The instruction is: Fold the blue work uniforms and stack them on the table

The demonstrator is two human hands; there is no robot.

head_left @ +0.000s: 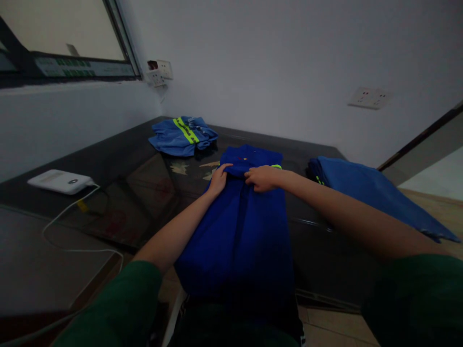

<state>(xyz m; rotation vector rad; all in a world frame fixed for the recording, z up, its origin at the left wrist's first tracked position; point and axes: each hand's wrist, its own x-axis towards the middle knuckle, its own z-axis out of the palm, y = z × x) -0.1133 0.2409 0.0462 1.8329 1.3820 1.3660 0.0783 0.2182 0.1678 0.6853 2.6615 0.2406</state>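
A deep blue work jacket [253,231] lies lengthwise over the table, its near end hanging past the front edge towards my body. Its far part is doubled into a folded band, with a small red and yellow mark and a bit of yellow-green strip at the right side. My left hand [219,179] grips the left side of that band, thumb on top. On the right, my right hand [263,178] has its fingers curled into the cloth near the middle of the band. The fingertips of both hands are partly hidden by the fabric.
Folded lighter-blue clothing with a yellow-green strip [184,136] lies at the back left. Another blue folded pile [365,188] sits right, overhanging the dark table [318,260]. A white device [60,181] with a cable [68,207] rests left. Wall sockets [369,98] are behind.
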